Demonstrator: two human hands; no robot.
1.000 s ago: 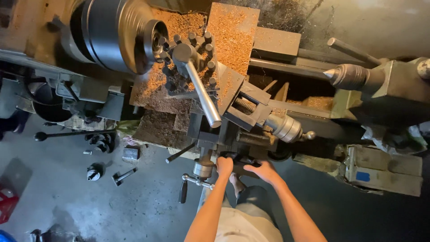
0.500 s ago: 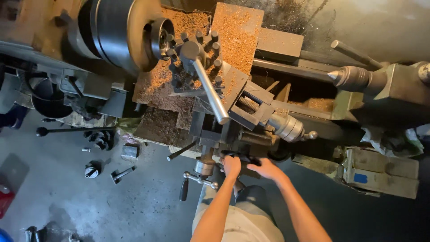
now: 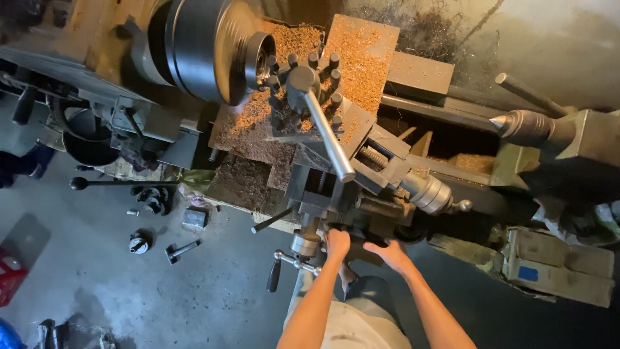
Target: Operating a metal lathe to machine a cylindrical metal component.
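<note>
both hands are set on the handwheel (image 3: 361,234) at the front of the carriage (image 3: 336,194), just below the tool post (image 3: 303,90). the left hand (image 3: 337,244) is closed over the wheel's left side, its fingers curled together on the rim, right beside the crank handle (image 3: 287,258). the right hand (image 3: 391,253) is laid on the wheel's right side; its fingers are hidden behind the wheel, so it cannot be told whether they are clamped or merely resting.

the step in hand is judged to be a feed of the carriage by the wheel. it would be done well if the wheel were turned slowly and evenly, hand passed over hand, with the wrists kept low and well below the tool post and the chuck (image 3: 206,45), which appears blurred, as if turning. the long lever (image 3: 329,139) above the wheel should be kept clear of.

both forearms are stretched forward from the body, nearly parallel, elbows slightly bent, palms turned down onto the wheel. loose tools lie on the floor (image 3: 129,284), well left of the wheel.
</note>
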